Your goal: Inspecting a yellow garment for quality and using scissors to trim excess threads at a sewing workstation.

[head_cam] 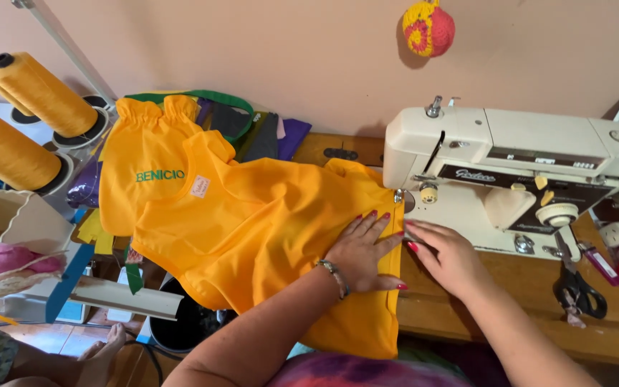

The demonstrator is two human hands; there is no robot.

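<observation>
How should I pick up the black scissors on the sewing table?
Take the scissors by the black handle loops, which lie at the near end, toward the table's front edge. Come from above on that side: the blades point away, toward the sewing machine, and the pair lies flat.

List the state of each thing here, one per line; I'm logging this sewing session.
Yellow garment: spread flat, one edge under the needle, the rest hanging off the table.
Left hand: open, pressed flat on the garment.
Right hand: open, fingertips at the garment's edge by the needle.
Sewing machine: upright on the table.
Scissors: closed, lying flat.
Thread cones: full, on stands.
</observation>
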